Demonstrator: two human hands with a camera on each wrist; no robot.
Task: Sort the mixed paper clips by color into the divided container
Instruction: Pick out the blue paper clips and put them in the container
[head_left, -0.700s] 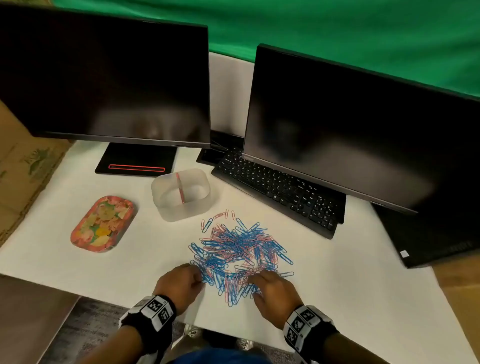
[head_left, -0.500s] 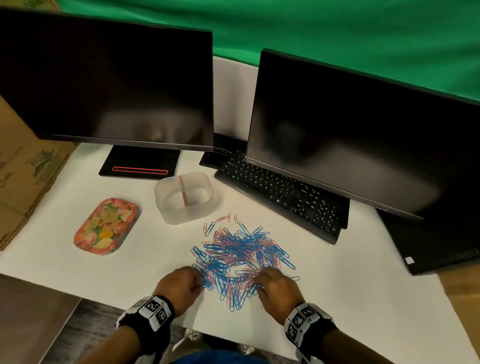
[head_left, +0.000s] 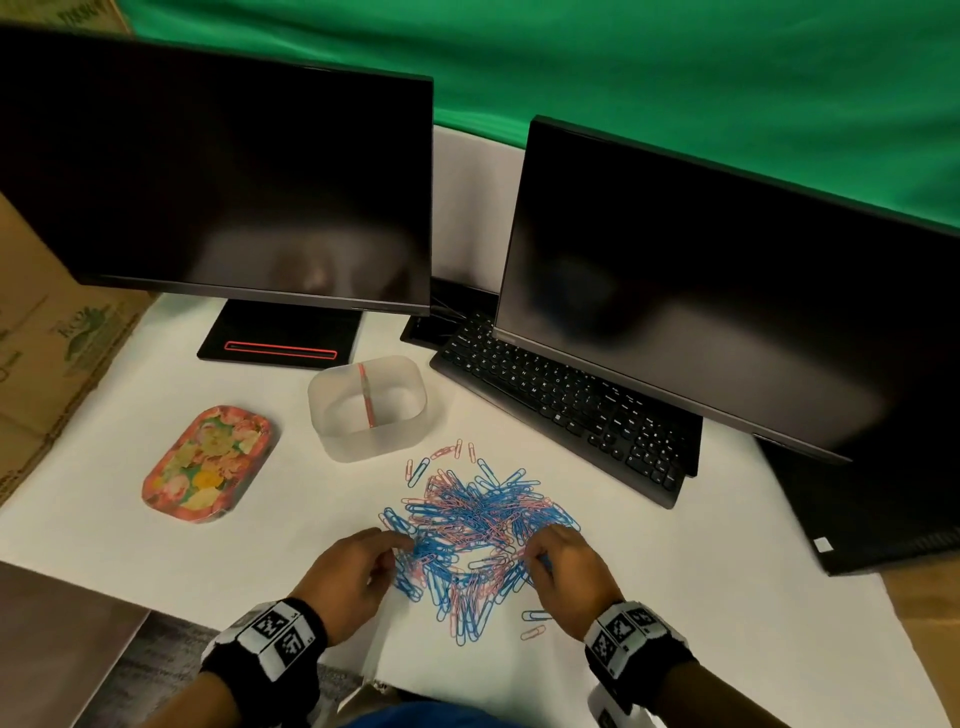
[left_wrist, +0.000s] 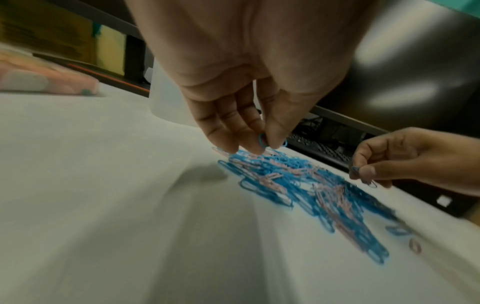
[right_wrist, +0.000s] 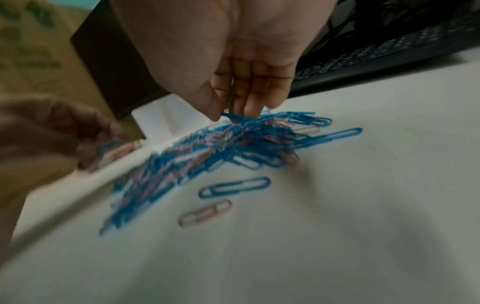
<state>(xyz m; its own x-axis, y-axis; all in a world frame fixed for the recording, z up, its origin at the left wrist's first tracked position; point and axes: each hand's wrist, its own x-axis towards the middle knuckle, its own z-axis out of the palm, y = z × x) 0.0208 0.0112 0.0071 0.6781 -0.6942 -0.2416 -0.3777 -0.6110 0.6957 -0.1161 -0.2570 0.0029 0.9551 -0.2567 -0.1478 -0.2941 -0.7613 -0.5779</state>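
A heap of blue and pink paper clips (head_left: 478, 530) lies on the white table in front of me. Behind it stands a frosted container (head_left: 366, 408) split by a pink divider; both halves look empty. My left hand (head_left: 358, 569) is at the heap's near left edge and pinches a blue clip (left_wrist: 262, 140) between thumb and fingers. My right hand (head_left: 563, 571) is at the near right edge, its thumb and fingers pinching a blue clip (right_wrist: 235, 116) just above the heap. A blue clip (right_wrist: 233, 186) and a pink clip (right_wrist: 205, 214) lie loose beside the pile.
Two dark monitors (head_left: 218, 176) (head_left: 727, 291) and a black keyboard (head_left: 566, 405) stand behind the heap. A flowered tray (head_left: 205, 465) sits at the left. Cardboard (head_left: 47, 338) leans at the far left. The table's near edge runs just under my wrists.
Both hands have stayed at the heap's near edge, the fingers working into the clips and now pinching blue ones. The head view has tilted slightly.
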